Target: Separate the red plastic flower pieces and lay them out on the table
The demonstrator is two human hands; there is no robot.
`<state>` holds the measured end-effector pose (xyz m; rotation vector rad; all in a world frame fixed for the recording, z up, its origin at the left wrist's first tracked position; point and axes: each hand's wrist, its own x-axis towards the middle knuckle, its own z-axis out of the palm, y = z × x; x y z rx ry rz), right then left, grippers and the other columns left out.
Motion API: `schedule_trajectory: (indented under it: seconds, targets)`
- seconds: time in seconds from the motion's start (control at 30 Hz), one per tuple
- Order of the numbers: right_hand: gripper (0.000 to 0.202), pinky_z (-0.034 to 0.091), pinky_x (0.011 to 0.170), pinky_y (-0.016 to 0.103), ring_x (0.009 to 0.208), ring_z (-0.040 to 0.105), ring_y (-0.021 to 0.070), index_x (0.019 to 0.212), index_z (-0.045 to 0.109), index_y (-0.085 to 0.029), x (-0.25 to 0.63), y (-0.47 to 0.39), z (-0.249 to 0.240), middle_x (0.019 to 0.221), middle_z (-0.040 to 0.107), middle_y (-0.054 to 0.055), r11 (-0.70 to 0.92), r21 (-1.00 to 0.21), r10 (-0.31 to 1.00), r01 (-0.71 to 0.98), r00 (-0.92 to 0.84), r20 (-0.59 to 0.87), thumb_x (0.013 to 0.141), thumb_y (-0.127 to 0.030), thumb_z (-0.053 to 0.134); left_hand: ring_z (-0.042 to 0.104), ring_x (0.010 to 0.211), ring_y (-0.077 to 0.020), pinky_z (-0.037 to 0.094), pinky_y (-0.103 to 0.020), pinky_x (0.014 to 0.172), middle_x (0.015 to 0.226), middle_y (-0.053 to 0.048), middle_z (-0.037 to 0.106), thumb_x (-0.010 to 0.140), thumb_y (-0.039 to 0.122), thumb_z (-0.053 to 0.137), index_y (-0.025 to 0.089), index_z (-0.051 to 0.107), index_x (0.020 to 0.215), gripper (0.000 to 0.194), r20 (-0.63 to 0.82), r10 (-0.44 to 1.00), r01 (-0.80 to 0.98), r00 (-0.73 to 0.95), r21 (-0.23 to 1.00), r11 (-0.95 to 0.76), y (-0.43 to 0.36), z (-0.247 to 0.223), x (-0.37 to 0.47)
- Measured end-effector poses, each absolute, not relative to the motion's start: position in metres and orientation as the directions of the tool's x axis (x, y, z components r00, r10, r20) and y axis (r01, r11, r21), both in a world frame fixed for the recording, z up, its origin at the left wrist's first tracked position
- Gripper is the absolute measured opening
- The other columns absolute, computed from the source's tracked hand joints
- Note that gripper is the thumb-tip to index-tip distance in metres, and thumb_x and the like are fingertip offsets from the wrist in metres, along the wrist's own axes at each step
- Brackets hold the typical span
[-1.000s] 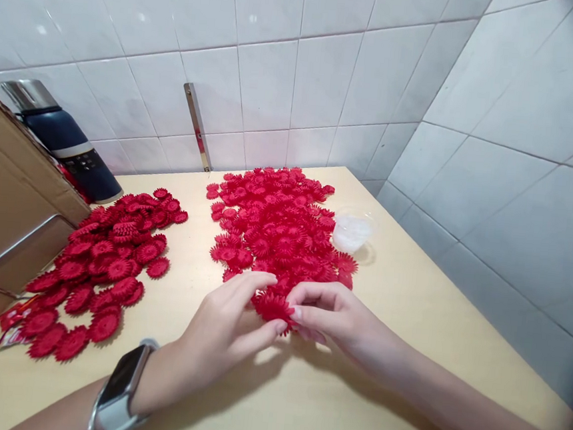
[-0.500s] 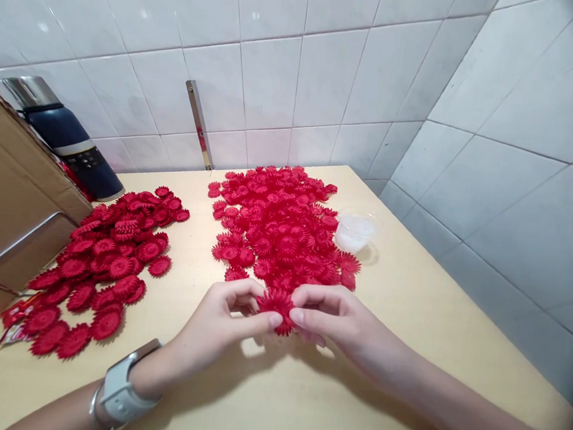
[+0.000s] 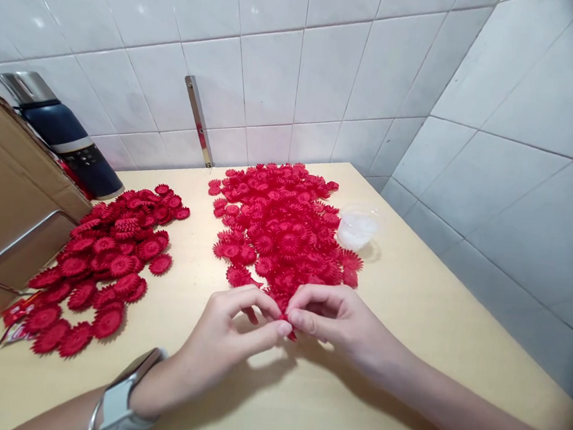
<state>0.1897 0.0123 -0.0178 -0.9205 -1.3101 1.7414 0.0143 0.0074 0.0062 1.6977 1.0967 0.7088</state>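
Observation:
A small red fringed flower disc is pinched between my two hands, just in front of the larger heap. It is mostly covered by fingers, so its full shape is hidden. My left hand closes thumb and index finger on its left side; a watch and a bracelet are on that wrist. On the other side, my right hand grips it between thumb and fingertips. Beyond the hands spreads a big heap of similar red fringed flowers. To the left lies a second group of red fringed discs, looking flatter and denser.
A clear plastic bowl with something whitish sits right of the heap. At left stand a cardboard box with a metal wire handle and a dark blue flask. Tiled walls border the table behind and right.
The red flower was face-up and spread between my hands; now it is pinched together and mostly covered. My left fingers have moved right, closer to my right fingertips.

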Motion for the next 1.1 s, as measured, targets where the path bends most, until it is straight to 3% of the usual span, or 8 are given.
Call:
schedule_trajectory:
  seconds: [0.13, 0.23, 0.4, 0.73, 0.77, 0.9, 1.0, 1.1]
  targets:
    - [0.013, 0.039, 0.057, 0.024, 0.063, 0.053, 0.0126, 0.068, 0.061, -0.015, 0.188, 0.008, -0.014, 0.066, 0.061, 0.001, -0.106, -0.994, 0.878, -0.030, -0.471, -0.079, 0.076, -0.025, 0.061, 0.056, 0.065, -0.0128, 0.044, -0.022, 0.061, 0.068, -0.001, 0.064, 0.077, 0.017, 0.056, 0.014, 0.062, 0.069, 0.010, -0.076, 0.905, 0.334, 0.419, 0.939, -0.076, 0.007, 0.005, 0.013]
    - [0.013, 0.039, 0.056, 0.025, 0.063, 0.052, 0.0135, 0.070, 0.057, -0.016, 0.189, 0.007, -0.011, 0.067, 0.059, 0.002, 0.040, -0.980, 0.891, 0.193, -0.451, -0.053, 0.081, -0.023, 0.053, 0.054, 0.062, -0.0122, 0.043, -0.021, 0.059, 0.063, 0.000, 0.061, 0.071, 0.010, 0.054, 0.014, 0.060, 0.064, 0.010, -0.077, 0.915, 0.359, 0.395, 0.930, -0.077, 0.008, 0.003, 0.012]
    - [0.016, 0.038, 0.054, 0.027, 0.058, 0.048, 0.0141, 0.071, 0.045, -0.019, 0.194, 0.014, -0.010, 0.068, 0.053, 0.002, 0.339, -0.771, 0.936, 0.540, -0.279, 0.216, 0.085, -0.018, 0.040, 0.054, 0.058, -0.0127, 0.043, -0.023, 0.057, 0.057, 0.001, 0.057, 0.068, 0.008, 0.050, 0.015, 0.052, 0.058, 0.012, -0.077, 0.939, 0.345, 0.336, 0.937, -0.047, 0.010, 0.003, 0.011]
    - [0.017, 0.039, 0.057, 0.028, 0.062, 0.051, 0.0164, 0.069, 0.041, -0.020, 0.203, 0.031, -0.013, 0.070, 0.054, 0.004, 0.385, -0.432, 0.901, 0.815, -0.231, 0.367, 0.084, -0.015, 0.035, 0.051, 0.055, -0.0110, 0.040, -0.020, 0.054, 0.055, 0.002, 0.055, 0.067, 0.007, 0.049, 0.015, 0.053, 0.056, 0.014, 0.059, 0.948, 0.474, 0.313, 0.855, -0.210, 0.004, 0.011, 0.009]
    - [0.017, 0.038, 0.056, 0.029, 0.062, 0.051, 0.0170, 0.068, 0.041, -0.020, 0.209, 0.035, -0.013, 0.069, 0.054, 0.004, 0.356, -0.363, 0.895, 0.861, -0.203, 0.397, 0.083, -0.015, 0.036, 0.051, 0.056, -0.0112, 0.040, -0.020, 0.054, 0.056, 0.002, 0.056, 0.067, 0.007, 0.050, 0.015, 0.053, 0.056, 0.014, 0.081, 0.949, 0.501, 0.303, 0.834, -0.231, 0.003, 0.013, 0.005]
    - [0.016, 0.037, 0.054, 0.029, 0.060, 0.051, 0.0178, 0.067, 0.042, -0.020, 0.230, 0.052, 0.003, 0.068, 0.054, 0.004, 0.308, -0.333, 0.886, 0.891, -0.142, 0.441, 0.082, -0.018, 0.039, 0.056, 0.060, -0.0128, 0.042, -0.020, 0.055, 0.064, 0.000, 0.062, 0.077, 0.017, 0.049, 0.016, 0.058, 0.064, 0.015, 0.186, 0.938, 0.653, 0.292, 0.678, -0.338, 0.011, 0.030, -0.012]
    - [0.017, 0.037, 0.054, 0.028, 0.059, 0.051, 0.0165, 0.068, 0.044, -0.020, 0.223, 0.061, 0.023, 0.069, 0.055, 0.004, 0.399, -0.228, 0.834, 0.888, -0.248, 0.493, 0.083, -0.016, 0.039, 0.057, 0.062, -0.0124, 0.043, -0.021, 0.058, 0.070, -0.001, 0.064, 0.086, 0.022, 0.040, 0.016, 0.058, 0.072, 0.023, 0.272, 0.897, 0.818, 0.348, 0.379, -0.433, 0.037, 0.040, -0.013]
    - [0.017, 0.036, 0.056, 0.027, 0.070, 0.054, 0.0188, 0.081, 0.050, -0.018, 0.202, 0.076, 0.033, 0.084, 0.058, 0.009, 0.405, -0.068, 0.784, 0.912, -0.309, 0.539, 0.088, -0.015, 0.035, 0.057, 0.075, -0.0183, 0.042, -0.027, 0.066, 0.081, -0.008, 0.063, 0.086, 0.019, 0.037, 0.014, 0.059, 0.078, 0.024, 0.317, 0.899, 0.884, 0.303, 0.258, -0.389, 0.069, 0.040, -0.006]
